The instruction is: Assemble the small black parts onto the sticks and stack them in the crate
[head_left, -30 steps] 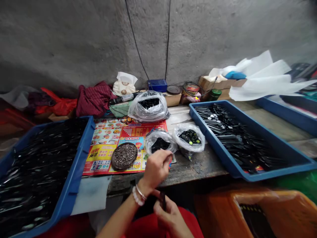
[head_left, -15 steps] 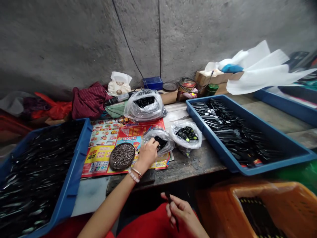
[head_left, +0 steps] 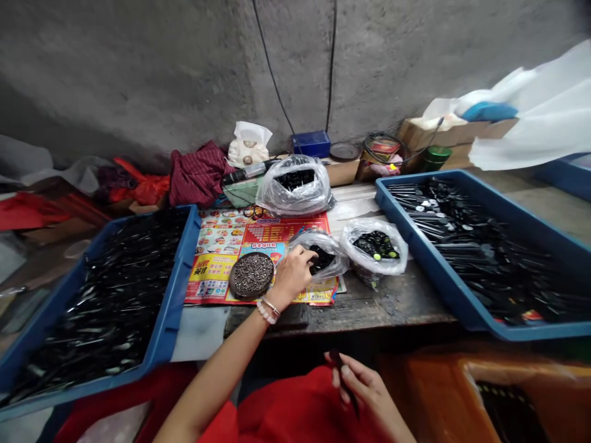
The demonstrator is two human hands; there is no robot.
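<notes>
My left hand (head_left: 293, 277) reaches to the mouth of a clear plastic bag (head_left: 330, 258) holding small black parts, its fingers curled at the bag's edge. Whether those fingers pinch anything is hidden. My right hand (head_left: 364, 384) is low, above my red lap, gripping a slim black part (head_left: 345, 378) between thumb and fingers. Beside my left hand, a round dark dish of small screws (head_left: 252, 275) lies on a colourful printed paper sheet (head_left: 221, 246). A second clear bag (head_left: 373, 246) of black and green-dotted parts stands right of the first.
Blue trays of long black parts lie left (head_left: 182, 264) and right (head_left: 462, 289) on the wooden bench. A third bag (head_left: 295, 187) sits behind the paper. An orange crate (head_left: 462, 375) stands at lower right. Boxes, cloth, and white sheets line the concrete wall.
My left hand has stayed at the bag's mouth. My right hand has moved slightly up and left with the black part. The view has shifted, so everything sits further right and higher.
</notes>
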